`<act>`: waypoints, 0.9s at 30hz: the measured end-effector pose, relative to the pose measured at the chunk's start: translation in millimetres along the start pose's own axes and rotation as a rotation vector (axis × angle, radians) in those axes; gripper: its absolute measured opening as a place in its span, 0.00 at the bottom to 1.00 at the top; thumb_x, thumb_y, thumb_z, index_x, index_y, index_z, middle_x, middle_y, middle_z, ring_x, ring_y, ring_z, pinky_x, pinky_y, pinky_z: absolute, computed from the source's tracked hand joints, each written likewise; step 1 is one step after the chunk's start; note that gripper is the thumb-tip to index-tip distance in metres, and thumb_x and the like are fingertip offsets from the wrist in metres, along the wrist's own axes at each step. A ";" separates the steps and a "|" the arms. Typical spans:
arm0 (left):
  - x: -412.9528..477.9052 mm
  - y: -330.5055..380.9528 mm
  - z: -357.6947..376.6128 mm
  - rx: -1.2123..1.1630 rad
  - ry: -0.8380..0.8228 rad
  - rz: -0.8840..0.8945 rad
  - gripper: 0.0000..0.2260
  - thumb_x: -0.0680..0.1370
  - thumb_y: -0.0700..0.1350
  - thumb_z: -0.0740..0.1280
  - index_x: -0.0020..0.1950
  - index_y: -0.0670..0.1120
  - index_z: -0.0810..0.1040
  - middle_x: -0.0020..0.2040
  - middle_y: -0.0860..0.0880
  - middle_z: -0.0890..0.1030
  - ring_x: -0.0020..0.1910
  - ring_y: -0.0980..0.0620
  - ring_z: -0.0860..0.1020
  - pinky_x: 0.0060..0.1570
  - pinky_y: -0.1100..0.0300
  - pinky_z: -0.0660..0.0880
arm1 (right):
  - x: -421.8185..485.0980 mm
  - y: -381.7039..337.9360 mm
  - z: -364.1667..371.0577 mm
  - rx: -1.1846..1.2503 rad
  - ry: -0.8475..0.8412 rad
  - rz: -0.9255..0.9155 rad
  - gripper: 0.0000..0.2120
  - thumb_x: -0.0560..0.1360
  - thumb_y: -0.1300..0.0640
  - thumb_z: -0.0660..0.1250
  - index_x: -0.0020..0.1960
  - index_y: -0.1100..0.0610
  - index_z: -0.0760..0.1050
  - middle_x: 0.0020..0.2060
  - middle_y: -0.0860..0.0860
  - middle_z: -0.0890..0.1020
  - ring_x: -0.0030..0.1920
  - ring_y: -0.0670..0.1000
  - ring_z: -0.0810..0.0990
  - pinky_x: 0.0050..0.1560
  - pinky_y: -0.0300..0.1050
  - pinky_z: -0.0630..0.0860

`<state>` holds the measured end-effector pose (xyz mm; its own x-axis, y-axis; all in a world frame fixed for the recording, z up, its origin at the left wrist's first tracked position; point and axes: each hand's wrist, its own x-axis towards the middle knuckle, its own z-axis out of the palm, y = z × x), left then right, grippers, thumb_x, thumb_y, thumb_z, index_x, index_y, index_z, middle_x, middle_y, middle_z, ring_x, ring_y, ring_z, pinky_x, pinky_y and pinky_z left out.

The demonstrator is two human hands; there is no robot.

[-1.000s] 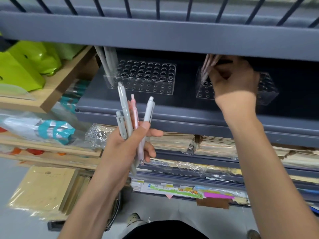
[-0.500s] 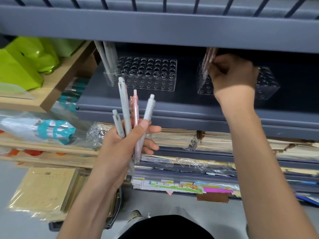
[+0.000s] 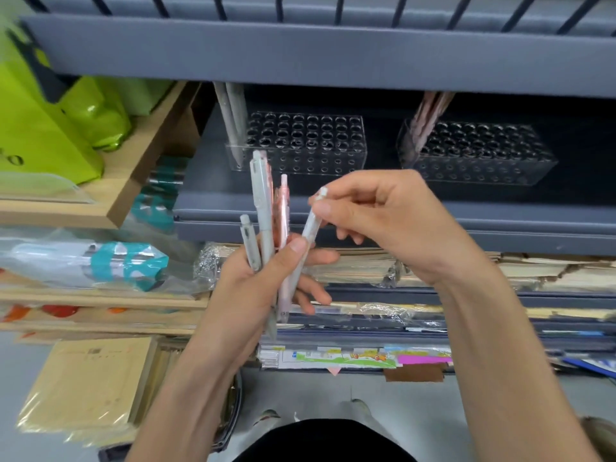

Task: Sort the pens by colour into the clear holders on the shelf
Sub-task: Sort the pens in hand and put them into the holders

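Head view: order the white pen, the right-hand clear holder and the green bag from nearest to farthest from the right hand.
1. White pen: pinched by the right hand.
2. Right clear holder: above and behind it.
3. Green bag: far left.

We've just got one wide-angle view, worn on the head, facing forward and down, right up close to the dark grey metal shelf [image 3: 533,233], pale grey floor [image 3: 426,405] below it.

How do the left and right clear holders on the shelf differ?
The left holder carries grey pens at its left end; the right holder carries pink pens there. The left holder is better lit; the right holder sits in shadow. Both are clear, with most holes empty.
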<state>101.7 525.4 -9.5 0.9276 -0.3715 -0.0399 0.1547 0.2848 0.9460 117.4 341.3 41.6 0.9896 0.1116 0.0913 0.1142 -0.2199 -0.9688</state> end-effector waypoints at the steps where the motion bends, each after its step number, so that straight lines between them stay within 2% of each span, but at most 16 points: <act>1: -0.8 0.9 -4.1 -0.009 -0.004 -0.002 0.08 0.77 0.52 0.67 0.49 0.52 0.85 0.50 0.40 0.86 0.31 0.44 0.84 0.28 0.58 0.79 | 0.8 -0.1 3.1 0.019 0.023 -0.011 0.05 0.73 0.58 0.73 0.47 0.59 0.84 0.38 0.55 0.85 0.33 0.47 0.78 0.31 0.39 0.74; 5: -5.0 6.2 -23.9 -0.021 -0.015 -0.030 0.10 0.79 0.51 0.64 0.46 0.52 0.85 0.50 0.41 0.86 0.30 0.45 0.83 0.25 0.59 0.77 | 5.0 -1.9 18.2 0.120 0.269 -0.064 0.04 0.75 0.57 0.71 0.46 0.57 0.83 0.36 0.52 0.85 0.32 0.48 0.79 0.31 0.39 0.74; 9: -11.8 4.5 -43.8 0.023 -0.006 -0.058 0.11 0.78 0.49 0.64 0.42 0.54 0.85 0.44 0.42 0.86 0.22 0.48 0.77 0.21 0.61 0.72 | 3.4 -0.7 49.5 0.165 0.437 -0.085 0.04 0.75 0.55 0.71 0.43 0.53 0.82 0.34 0.51 0.83 0.32 0.50 0.79 0.31 0.41 0.76; 13: -15.0 1.7 -57.8 0.036 0.045 -0.046 0.11 0.80 0.47 0.63 0.45 0.41 0.78 0.38 0.43 0.84 0.18 0.51 0.68 0.20 0.62 0.67 | -1.4 0.5 69.6 0.192 0.317 0.005 0.03 0.75 0.60 0.71 0.49 0.57 0.80 0.35 0.54 0.85 0.34 0.50 0.82 0.36 0.42 0.79; 18: -11.3 4.2 -68.0 0.060 0.037 -0.048 0.12 0.83 0.44 0.62 0.49 0.37 0.78 0.39 0.42 0.85 0.17 0.53 0.66 0.20 0.64 0.64 | 1.5 -10.2 58.2 0.088 0.090 0.104 0.06 0.74 0.66 0.71 0.51 0.63 0.80 0.36 0.56 0.85 0.36 0.51 0.84 0.39 0.40 0.80; 20: -10.5 5.9 -68.7 0.049 0.023 -0.034 0.12 0.81 0.47 0.64 0.54 0.37 0.78 0.40 0.42 0.86 0.17 0.54 0.65 0.20 0.66 0.63 | 7.9 -19.3 50.8 0.097 0.079 0.081 0.06 0.74 0.67 0.71 0.51 0.64 0.80 0.37 0.57 0.85 0.37 0.52 0.84 0.40 0.41 0.80; 22: -11.9 8.5 -70.2 0.025 0.007 -0.015 0.14 0.78 0.50 0.65 0.58 0.42 0.76 0.41 0.41 0.85 0.17 0.54 0.64 0.20 0.67 0.61 | 19.5 -28.7 41.6 0.146 0.186 0.019 0.05 0.75 0.67 0.69 0.50 0.63 0.79 0.38 0.56 0.85 0.38 0.53 0.84 0.42 0.41 0.81; 25: -16.6 8.8 -77.5 0.015 -0.004 0.002 0.11 0.78 0.51 0.65 0.52 0.44 0.71 0.41 0.41 0.85 0.18 0.54 0.63 0.20 0.67 0.61 | 46.6 -34.1 32.1 0.184 0.434 -0.073 0.02 0.77 0.67 0.67 0.49 0.62 0.76 0.37 0.54 0.86 0.40 0.54 0.86 0.44 0.44 0.81; 27: -19.6 8.2 -83.4 0.008 0.011 0.001 0.11 0.78 0.52 0.64 0.49 0.45 0.70 0.41 0.42 0.84 0.18 0.54 0.62 0.21 0.67 0.61 | 69.7 -32.3 32.2 0.167 0.542 -0.110 0.03 0.78 0.67 0.66 0.47 0.61 0.75 0.36 0.53 0.85 0.39 0.53 0.86 0.43 0.44 0.82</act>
<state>113.1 608.8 -27.8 0.9313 -0.3618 -0.0427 0.1514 0.2777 0.9486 179.9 387.4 71.9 0.8815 -0.3968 0.2558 0.2468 -0.0746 -0.9662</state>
